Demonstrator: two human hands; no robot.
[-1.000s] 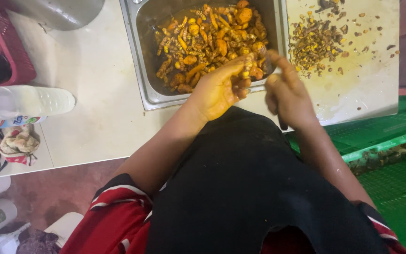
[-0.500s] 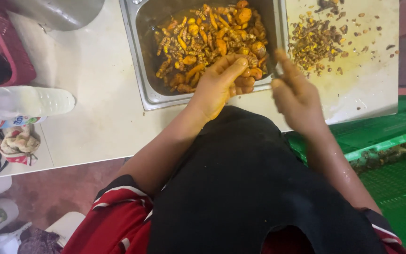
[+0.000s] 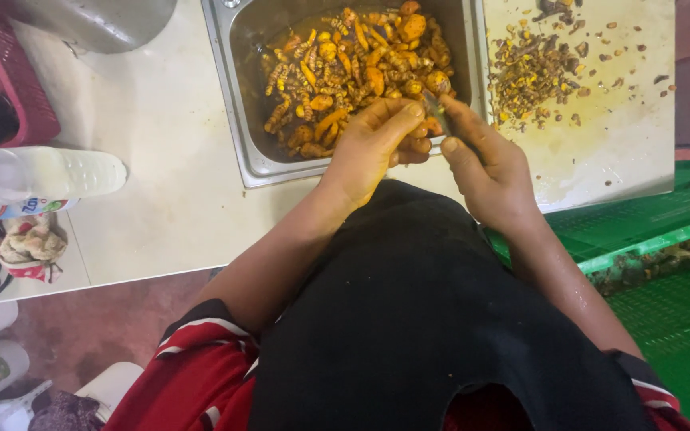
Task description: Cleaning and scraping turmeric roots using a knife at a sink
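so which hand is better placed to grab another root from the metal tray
Left, probably. The left hand already rests over the near edge of the rectangular metal tray of orange-yellow roots, while the right hand is beside it and seems to hold a small blade.

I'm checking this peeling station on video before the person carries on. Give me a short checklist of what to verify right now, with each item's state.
1. Left hand holds a root piece at the tray edge: ok, fingers curled around it.
2. Right hand has a blade in its grip: cannot tell; only a thin dark sliver shows at the fingertips.
3. Steel tray sits flat on the counter: ok.
4. Orange-yellow roots are all inside the tray: ok.
5. Peel scraps are gathered on the white board: ok, though crumbs are scattered.
6. Plastic bottle is clear of both hands: ok, lying on its side far left.
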